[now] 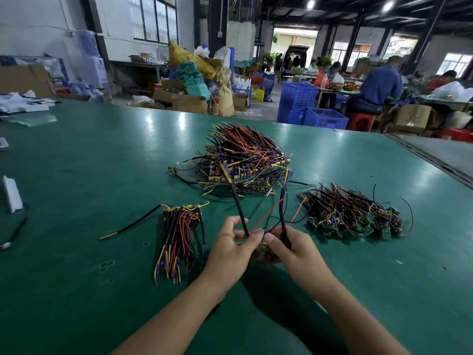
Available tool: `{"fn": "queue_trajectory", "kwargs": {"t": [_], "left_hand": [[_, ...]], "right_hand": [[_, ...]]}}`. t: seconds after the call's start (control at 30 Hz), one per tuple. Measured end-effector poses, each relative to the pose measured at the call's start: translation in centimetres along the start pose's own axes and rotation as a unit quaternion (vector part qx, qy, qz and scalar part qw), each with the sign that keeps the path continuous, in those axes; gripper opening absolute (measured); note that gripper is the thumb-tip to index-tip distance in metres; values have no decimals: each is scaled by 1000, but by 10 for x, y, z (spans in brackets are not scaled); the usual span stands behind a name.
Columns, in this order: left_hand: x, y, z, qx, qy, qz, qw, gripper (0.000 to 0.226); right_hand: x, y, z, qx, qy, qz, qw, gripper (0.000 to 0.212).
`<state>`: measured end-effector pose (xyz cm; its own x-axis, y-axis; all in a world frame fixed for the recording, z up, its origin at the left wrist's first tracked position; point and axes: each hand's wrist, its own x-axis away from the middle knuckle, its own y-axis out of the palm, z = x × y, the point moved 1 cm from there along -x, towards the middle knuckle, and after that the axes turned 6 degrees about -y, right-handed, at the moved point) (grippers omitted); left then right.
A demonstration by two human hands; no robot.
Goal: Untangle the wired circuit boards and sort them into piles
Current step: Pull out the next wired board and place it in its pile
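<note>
A small wired board (264, 243) is sitting between the two hands, mostly hidden by the fingers. The left hand (231, 248) is pinching a black sleeved cable (239, 206) between thumb and fingertips. The right hand (294, 249) is curling its fingers round a second black cable (282, 208). Thin red wires (266, 213) are looping between the two cables. Both cables are running up into the tangled heap (245, 160) at twelve o'clock from the hands. A neat bundle (179, 234) is lying at nine o'clock and a looser pile (355, 216) at two o'clock. Both forearms are reaching in from six o'clock over the green table (89, 175), with the fingertips almost meeting.
</note>
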<state>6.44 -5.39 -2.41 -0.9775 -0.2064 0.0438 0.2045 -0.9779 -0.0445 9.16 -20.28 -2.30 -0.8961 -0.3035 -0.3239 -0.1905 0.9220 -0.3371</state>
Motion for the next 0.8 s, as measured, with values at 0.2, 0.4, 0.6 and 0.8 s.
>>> {"fn": "queue_trajectory", "kwargs": {"t": [0.2,0.4,0.6,0.8], "left_hand": [[-1,-2,0,81,-32,-34,996,20],[1,-3,2,100,13,-39,994,12],[1,-2,2,97,11,-17,995,14],[0,0,5,99,7,-5,995,15]], "right_hand": [[0,1,-2,-31,-2,-1,1000,8],[-2,-2,-5,-72,30,-9,997,2],[-2,-2,-3,29,6,20,999,7],[-3,7,-2,21,10,45,999,9]]}}
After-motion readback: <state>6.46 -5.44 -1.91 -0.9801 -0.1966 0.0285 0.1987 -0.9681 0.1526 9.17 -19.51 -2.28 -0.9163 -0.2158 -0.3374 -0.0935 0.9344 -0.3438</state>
